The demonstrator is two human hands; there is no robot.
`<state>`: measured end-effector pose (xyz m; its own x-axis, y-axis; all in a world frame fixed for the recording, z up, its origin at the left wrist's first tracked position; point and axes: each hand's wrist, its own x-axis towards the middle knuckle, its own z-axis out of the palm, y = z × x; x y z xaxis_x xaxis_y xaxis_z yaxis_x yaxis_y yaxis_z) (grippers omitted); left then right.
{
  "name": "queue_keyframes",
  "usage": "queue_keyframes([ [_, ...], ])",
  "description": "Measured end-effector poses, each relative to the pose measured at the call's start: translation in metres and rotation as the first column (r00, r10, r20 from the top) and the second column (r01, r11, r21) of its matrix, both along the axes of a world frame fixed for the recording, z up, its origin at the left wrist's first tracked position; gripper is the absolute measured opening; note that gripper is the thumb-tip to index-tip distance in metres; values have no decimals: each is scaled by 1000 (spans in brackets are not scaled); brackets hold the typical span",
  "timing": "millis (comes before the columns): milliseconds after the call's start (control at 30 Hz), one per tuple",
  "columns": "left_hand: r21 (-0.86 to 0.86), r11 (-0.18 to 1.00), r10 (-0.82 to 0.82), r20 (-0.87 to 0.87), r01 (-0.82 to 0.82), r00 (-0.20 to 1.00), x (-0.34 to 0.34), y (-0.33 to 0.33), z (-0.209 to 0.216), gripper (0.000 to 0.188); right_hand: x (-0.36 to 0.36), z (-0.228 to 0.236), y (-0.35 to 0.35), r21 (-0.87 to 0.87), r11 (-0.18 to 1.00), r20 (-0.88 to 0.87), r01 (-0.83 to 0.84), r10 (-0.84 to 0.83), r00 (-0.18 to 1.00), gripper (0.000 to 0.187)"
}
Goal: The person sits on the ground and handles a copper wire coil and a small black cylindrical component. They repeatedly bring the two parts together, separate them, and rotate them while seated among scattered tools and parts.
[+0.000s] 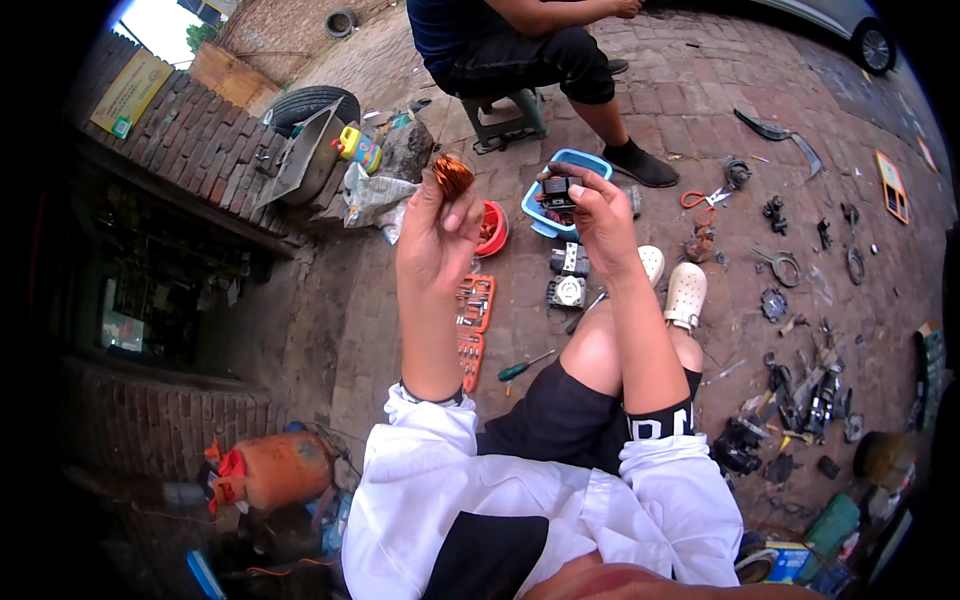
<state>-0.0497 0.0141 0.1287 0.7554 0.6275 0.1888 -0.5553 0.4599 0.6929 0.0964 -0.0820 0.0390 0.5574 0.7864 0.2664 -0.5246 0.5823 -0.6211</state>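
Note:
Raised in front of me, my left hand pinches a copper wire coil between thumb and fingers. My right hand is level with it, gripping a small black block-shaped part; its fine detail is too small to make out. The two held pieces are apart. Beyond my right hand is a blue plastic basin with parts in it, and a red bucket holding copper-coloured bits stands just right of my left hand. Below the basin, silver-and-black machine parts lie on the brick ground.
An orange socket set case and a green-handled screwdriver lie before me. Scissors and scattered metal parts spread to the right. Another person sits on a stool ahead. An orange gas cylinder is at left.

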Motion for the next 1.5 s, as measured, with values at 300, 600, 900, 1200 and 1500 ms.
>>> queue_keyframes([
  [300, 152, 987, 73, -202, -42, 977, -4, 20, -35, 19, -3, -8, 3, 8, 1000, -166, -13, 14, 986, 32],
  [600, 57, 991, 125, -139, -118, 982, -10, 48, -20, 19, 2, 3, -13, -87, 992, 360, 95, -57, 931, 37],
  [900, 49, 990, -130, -29, 131, 991, 12, -30, -8, 31, -5, -6, 5, -63, 748, 682, 660, -451, 576, 38],
  [1200, 27, 980, -190, -161, 197, 968, 7, -61, -49, 35, 12, -6, -4, -94, 908, 84, 408, -401, 912, 37],
  [1500, 300, 950, 173, -253, -93, 952, -31, 29, -32, 28, 14, -3, -11, 8, 996, -127, 93, -91, 988, 35],
])
